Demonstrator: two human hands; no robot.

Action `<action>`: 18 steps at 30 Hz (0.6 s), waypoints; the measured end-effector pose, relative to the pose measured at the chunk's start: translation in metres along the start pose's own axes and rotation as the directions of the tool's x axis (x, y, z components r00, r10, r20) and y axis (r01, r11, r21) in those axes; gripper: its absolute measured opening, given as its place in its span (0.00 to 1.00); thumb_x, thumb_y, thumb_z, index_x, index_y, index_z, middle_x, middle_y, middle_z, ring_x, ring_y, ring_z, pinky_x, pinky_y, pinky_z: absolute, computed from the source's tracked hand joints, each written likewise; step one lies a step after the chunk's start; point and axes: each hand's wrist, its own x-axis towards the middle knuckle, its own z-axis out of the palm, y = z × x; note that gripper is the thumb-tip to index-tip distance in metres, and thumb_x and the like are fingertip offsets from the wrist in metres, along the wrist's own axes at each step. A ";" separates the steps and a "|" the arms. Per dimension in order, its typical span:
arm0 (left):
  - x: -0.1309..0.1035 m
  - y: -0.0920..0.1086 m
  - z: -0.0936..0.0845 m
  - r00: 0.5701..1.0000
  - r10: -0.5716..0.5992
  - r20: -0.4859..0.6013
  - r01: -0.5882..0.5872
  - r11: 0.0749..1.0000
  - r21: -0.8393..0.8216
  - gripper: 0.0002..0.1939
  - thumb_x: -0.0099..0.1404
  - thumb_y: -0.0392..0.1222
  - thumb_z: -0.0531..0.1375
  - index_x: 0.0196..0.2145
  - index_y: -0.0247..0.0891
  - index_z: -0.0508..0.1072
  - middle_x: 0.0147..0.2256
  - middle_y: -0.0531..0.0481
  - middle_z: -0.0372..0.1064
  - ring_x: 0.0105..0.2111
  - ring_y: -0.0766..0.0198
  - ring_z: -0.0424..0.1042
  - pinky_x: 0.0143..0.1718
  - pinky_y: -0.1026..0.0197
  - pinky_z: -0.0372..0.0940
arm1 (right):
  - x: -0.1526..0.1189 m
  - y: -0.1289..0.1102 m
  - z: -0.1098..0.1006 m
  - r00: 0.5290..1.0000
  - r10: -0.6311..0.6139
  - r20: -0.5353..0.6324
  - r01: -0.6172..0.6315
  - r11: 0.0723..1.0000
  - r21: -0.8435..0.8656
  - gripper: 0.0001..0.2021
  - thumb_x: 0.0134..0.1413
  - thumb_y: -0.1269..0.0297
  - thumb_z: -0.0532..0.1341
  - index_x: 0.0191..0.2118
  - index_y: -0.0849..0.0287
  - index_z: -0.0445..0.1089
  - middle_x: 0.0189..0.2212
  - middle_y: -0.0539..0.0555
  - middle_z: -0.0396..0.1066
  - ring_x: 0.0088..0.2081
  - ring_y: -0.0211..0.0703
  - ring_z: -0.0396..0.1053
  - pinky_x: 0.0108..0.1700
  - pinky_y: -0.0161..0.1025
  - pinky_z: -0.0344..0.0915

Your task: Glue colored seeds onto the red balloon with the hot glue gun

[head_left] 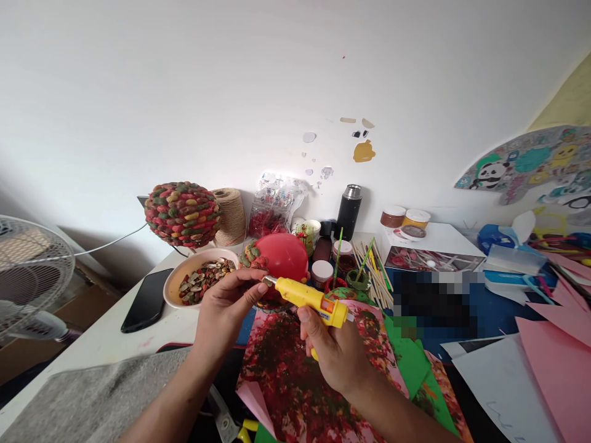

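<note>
My right hand [339,354] grips a yellow hot glue gun [300,294], its metal nozzle pointing left. Close to the nozzle tip, my left hand [226,301] pinches a small shell [266,281], mostly covered by the fingers. Just behind both hands is a red balloon [284,252], with green and brown painted shells stuck along its left side; its lower part is hidden by the glue gun. To the left, a bowl [169,288] holds many painted pistachio shells [203,282]. A ball covered in painted shells [183,213] stands behind the bowl.
A phone [146,299] lies left of the bowl, near a fan [34,277]. Behind the balloon stand a twine spool [229,215], a plastic bag [272,206] and a black flask [349,212]. Paint jars [322,272], sticks [376,271] and paint-smeared paper [295,375] are around. Scissors [224,415] lie in front.
</note>
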 end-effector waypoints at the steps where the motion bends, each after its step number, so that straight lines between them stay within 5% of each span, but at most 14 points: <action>1: 0.000 0.000 0.000 1.000 0.000 -0.001 0.000 1.000 0.003 0.18 0.56 0.53 0.80 0.39 0.40 0.88 0.39 0.44 0.86 0.37 0.56 0.83 0.39 0.60 0.79 | 0.000 0.000 0.000 1.000 -0.002 0.002 0.002 1.000 -0.007 0.36 0.70 0.25 0.52 0.26 0.53 0.67 0.17 0.49 0.66 0.19 0.42 0.67 0.23 0.37 0.63; 18: -0.001 0.000 0.000 1.000 -0.017 -0.002 0.016 1.000 -0.003 0.19 0.56 0.54 0.81 0.39 0.40 0.88 0.40 0.44 0.86 0.37 0.55 0.83 0.40 0.58 0.80 | -0.001 0.000 0.001 1.000 -0.021 -0.005 0.021 1.000 0.003 0.35 0.71 0.27 0.53 0.25 0.53 0.67 0.16 0.49 0.65 0.19 0.42 0.67 0.24 0.38 0.63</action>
